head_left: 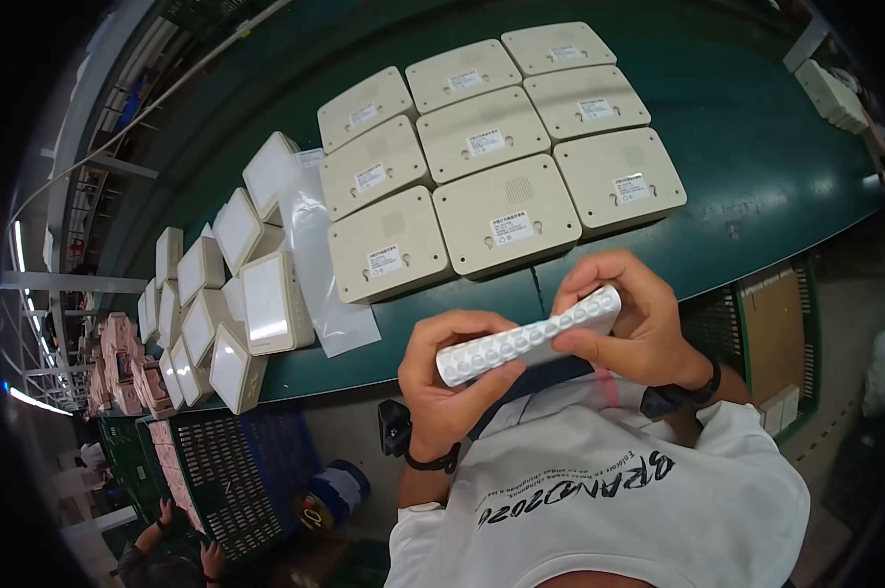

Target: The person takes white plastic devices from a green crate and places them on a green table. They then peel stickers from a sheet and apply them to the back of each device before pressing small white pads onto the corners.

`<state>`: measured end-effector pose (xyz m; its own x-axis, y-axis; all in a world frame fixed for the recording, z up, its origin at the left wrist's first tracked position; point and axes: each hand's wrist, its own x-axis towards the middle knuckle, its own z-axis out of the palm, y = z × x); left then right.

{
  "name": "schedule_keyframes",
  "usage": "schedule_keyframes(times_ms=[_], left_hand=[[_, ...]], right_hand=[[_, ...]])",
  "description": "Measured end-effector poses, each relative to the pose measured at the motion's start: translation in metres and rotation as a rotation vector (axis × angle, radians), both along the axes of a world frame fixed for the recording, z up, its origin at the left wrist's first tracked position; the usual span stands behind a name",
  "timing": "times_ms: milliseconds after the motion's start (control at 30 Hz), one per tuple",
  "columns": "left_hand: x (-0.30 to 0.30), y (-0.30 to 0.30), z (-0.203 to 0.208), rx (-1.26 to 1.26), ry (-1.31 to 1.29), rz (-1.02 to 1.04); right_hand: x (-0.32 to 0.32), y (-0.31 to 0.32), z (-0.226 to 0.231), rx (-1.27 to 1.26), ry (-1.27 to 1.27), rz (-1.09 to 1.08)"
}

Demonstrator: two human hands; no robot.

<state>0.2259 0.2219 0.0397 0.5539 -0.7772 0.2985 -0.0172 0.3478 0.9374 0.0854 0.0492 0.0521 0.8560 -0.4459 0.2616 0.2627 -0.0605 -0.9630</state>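
Note:
Over the table's near edge, my left hand (457,377) and my right hand (624,318) hold one white, bar-shaped thing with rows of round bumps (516,343). Its surface looks like bubble wrap; whatever it may cover is hidden. My left fingers close on one end and my right fingers on the other, with both thumbs on the near side. Just beyond them, several cream plastic boxes (506,211) lie in rows, each with a white label, screw holes and a small speaker grille.
A green table (717,98) carries the boxes. To the left, more cream units with white faces (271,299) lean in stacks beside a clear plastic sheet (340,314). Green crates (227,490) and a blue tub (340,485) stand below. Another person's hands (163,514) show at lower left.

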Motion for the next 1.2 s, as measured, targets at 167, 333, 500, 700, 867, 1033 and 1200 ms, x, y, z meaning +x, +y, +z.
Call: schedule_keyframes(times_ms=[167, 333, 500, 700, 867, 1033, 1200], left_hand=[[0.006, -0.004, -0.023, -0.069, -0.163, -0.023], [0.008, 0.009, -0.036, 0.1, -0.074, 0.103], [0.015, 0.004, -0.041, 0.295, 0.047, 0.116], [0.017, -0.011, -0.051, 0.316, -0.112, 0.096], [0.027, -0.011, -0.055, 0.369, -0.09, -0.049], [0.018, -0.009, -0.053, 0.386, 0.24, 0.04], [0.013, -0.003, -0.056, 0.258, 0.293, 0.078]], right_hand=[[-0.003, 0.003, -0.029, 0.052, -0.08, 0.096], [0.005, 0.006, -0.042, -0.02, 0.002, -0.001], [0.005, 0.011, -0.044, 0.033, 0.227, -0.14], [0.005, 0.014, -0.053, 0.061, 0.284, -0.187], [0.001, 0.011, -0.054, 0.129, 0.389, -0.163], [0.002, 0.012, -0.06, 0.157, 0.335, -0.222], [-0.001, 0.014, -0.067, 0.338, 0.274, -0.288]])
